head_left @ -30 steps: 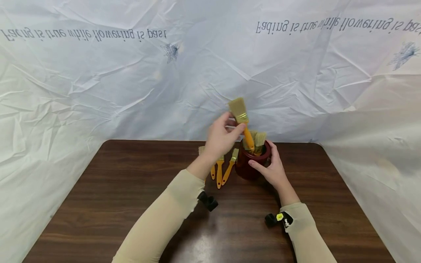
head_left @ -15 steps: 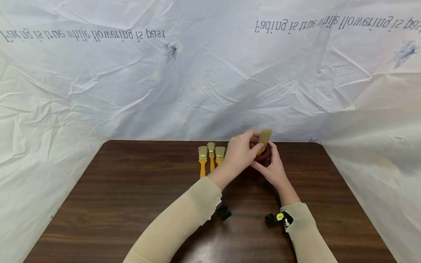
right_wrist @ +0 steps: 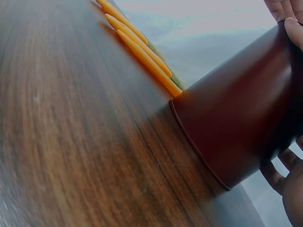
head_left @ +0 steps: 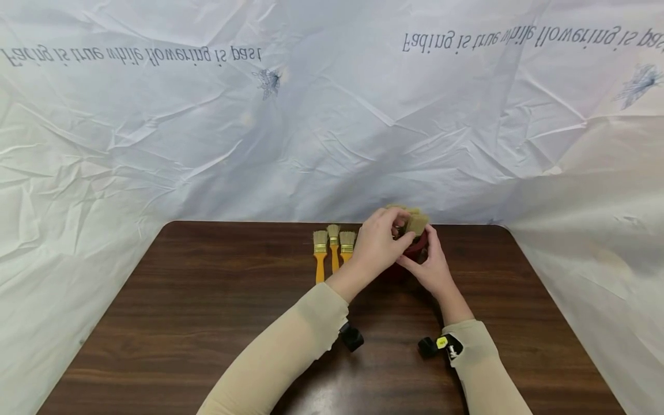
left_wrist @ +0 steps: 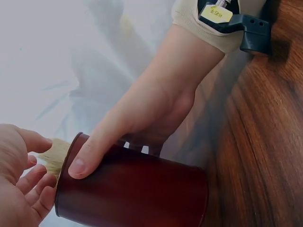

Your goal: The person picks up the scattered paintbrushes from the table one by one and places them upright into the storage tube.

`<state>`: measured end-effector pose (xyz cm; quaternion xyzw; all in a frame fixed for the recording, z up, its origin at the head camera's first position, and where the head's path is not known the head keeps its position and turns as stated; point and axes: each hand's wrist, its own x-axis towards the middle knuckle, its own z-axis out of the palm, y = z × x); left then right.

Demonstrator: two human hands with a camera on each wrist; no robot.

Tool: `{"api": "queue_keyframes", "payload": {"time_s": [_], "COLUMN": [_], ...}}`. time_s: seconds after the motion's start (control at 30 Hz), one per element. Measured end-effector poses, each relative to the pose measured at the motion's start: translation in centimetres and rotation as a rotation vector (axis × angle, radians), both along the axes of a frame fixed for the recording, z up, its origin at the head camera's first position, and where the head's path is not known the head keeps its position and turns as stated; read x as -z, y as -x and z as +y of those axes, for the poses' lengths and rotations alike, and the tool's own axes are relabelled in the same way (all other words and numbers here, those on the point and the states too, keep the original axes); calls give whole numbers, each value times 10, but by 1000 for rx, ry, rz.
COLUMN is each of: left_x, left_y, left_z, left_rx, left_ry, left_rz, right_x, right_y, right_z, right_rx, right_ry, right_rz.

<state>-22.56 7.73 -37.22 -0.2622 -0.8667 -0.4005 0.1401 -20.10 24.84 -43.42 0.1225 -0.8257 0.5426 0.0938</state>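
Note:
A dark red cylindrical cup (left_wrist: 137, 189) stands upright on the table, with paintbrushes in it, bristles up. My right hand (head_left: 434, 268) grips the cup near its rim, thumb on the near side and fingers round the far side. Over the mouth, my left hand (head_left: 380, 239) pinches a flat paintbrush (head_left: 417, 225) near its bristles, its handle down inside the cup and out of sight. More pale bristles show behind the left fingers. Left of the cup, several orange-handled paintbrushes (head_left: 320, 248) lie side by side, partly covered by the left hand and forearm.
The brown wood-grain table (head_left: 207, 323) ends just behind the cup, where a creased white printed sheet (head_left: 311, 144) hangs. Black camera mounts (head_left: 351, 337) sit on both wrists. In the right wrist view, orange brush handles (right_wrist: 149, 59) lie close to the cup's base.
My left hand has brought the paintbrush down and right to the cup, and the brush has sunk into it. The right hand has kept its hold on the cup.

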Motion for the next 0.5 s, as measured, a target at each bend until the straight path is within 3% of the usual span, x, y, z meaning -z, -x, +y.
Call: {"api": "queue_keyframes", "payload": {"time_s": [0.17, 0.33, 0.5], "left_x": [-3, -4, 10], "left_y": [0, 3, 10], "left_z": [-6, -21, -49], "left_rx": [-5, -22, -90], "left_ry": [-20, -111, -228], "left_rz": [13, -15, -71], "right_x": [1, 1, 1], "right_y": [1, 1, 1], "right_z": [0, -1, -2], "right_rx": [12, 18, 25], "right_ry": [8, 17, 21], "right_rz": [-26, -43, -44]}}
